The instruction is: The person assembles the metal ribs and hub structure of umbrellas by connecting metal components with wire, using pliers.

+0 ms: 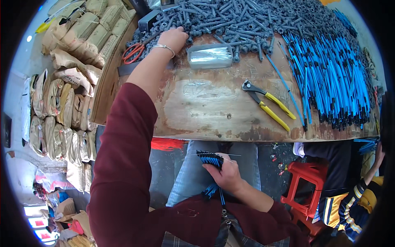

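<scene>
1. A worn wooden bench (197, 109) spreads out beneath the left hand (175, 41) and back toward the person's lap, its top stained and scuffed.
2. A deep heap of dark grey plastic pieces (242, 24) covers the bench just beyond the left hand and off to its right.
3. To the left of that hand lie scissors with orange handles (128, 57); just to its right sits a clear tray (192, 62) of thin, pale strands.
4. Ahead of the right hand (228, 173) and to its right, I see yellow-handled pliers (276, 118) with their handles apart, and past them a thick pile of blue rods (339, 82) with black ends.
5. Well to the left of both hands, brown paper packets (61, 99) stand stacked; off to the right of the right hand are a red stool (306, 168) and another person in dark and yellow clothing (364, 201).
6. The left arm stretches far out across the bench, hand bent over the grey pieces; whether it grips one, I can't tell.
7. The right arm is folded in above the lap, the hand closed around a bundle of blue rods (211, 155), black ends pointing away.
</scene>
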Tool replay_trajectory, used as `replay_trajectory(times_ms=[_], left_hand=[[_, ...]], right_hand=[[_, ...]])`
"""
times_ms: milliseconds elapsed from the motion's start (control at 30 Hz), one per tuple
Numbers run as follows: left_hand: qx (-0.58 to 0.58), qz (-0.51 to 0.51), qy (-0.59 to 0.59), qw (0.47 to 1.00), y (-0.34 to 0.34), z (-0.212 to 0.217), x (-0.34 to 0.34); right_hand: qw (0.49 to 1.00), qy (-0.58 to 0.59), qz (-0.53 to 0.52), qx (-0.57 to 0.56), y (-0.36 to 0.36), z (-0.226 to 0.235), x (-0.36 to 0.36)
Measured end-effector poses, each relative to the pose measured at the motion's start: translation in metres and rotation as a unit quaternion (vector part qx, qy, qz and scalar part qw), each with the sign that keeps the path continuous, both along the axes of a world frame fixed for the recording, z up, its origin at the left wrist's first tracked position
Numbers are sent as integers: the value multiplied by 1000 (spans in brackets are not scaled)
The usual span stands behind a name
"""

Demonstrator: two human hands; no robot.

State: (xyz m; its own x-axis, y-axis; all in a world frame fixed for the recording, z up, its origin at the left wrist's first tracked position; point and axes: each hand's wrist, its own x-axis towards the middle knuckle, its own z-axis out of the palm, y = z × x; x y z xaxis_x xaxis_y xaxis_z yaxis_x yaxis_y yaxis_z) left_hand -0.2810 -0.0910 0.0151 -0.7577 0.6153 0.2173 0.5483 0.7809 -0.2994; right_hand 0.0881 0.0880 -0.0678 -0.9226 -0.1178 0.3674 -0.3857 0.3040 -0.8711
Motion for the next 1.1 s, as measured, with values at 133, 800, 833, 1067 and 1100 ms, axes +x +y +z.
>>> replay_trajectory(times_ms=[133,800,833,1067,1100], left_hand=[[45,57,33,997,-1,12,16],[483,78,-187,852,-41,10,241],[583,62,-237,775,-40,10,250],[828,-55,-467,307,-12,14,346],[829,-29,-478,288,-9,7,350]], right_hand=[[999,27,-6,-21,0,5,-1],[1000,23,-3,17,-14,15,62],[1000,23,-7,16,-14,16,63],[994,-70,-57,58,-13,26,58],[994,-72,-60,57,-11,24,53]])
